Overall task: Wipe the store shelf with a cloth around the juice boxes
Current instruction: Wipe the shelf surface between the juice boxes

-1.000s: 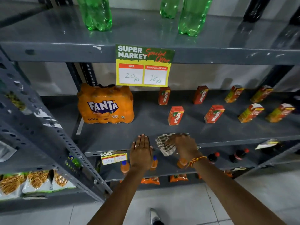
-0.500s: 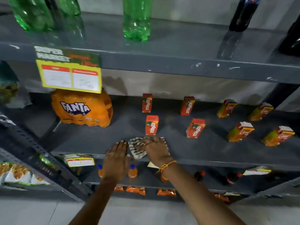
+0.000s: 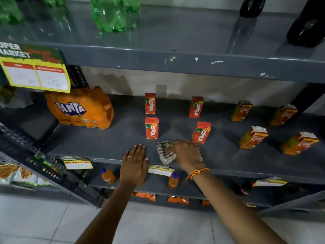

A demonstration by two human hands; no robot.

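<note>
A dark grey metal shelf [image 3: 109,147] carries several small juice boxes: red ones in the middle, such as the front left box [image 3: 151,128] and the front right box [image 3: 201,132], and orange-green ones [image 3: 253,137] to the right. My right hand [image 3: 186,154] presses a checked cloth [image 3: 165,152] flat on the shelf just in front of the two front red boxes. My left hand [image 3: 134,162] lies flat, fingers together, on the shelf's front edge left of the cloth, holding nothing.
A shrink-wrapped orange Fanta pack [image 3: 80,109] stands at the shelf's left. Green bottles [image 3: 114,13] and dark bottles [image 3: 306,23] stand on the shelf above; a yellow price card [image 3: 35,74] hangs from its edge. Small orange bottles [image 3: 107,176] sit on the shelf below.
My right hand has slid the cloth rightwards along the shelf front, from under the left red box toward the right one. My left hand stays flat on the edge. The view has shifted right.
</note>
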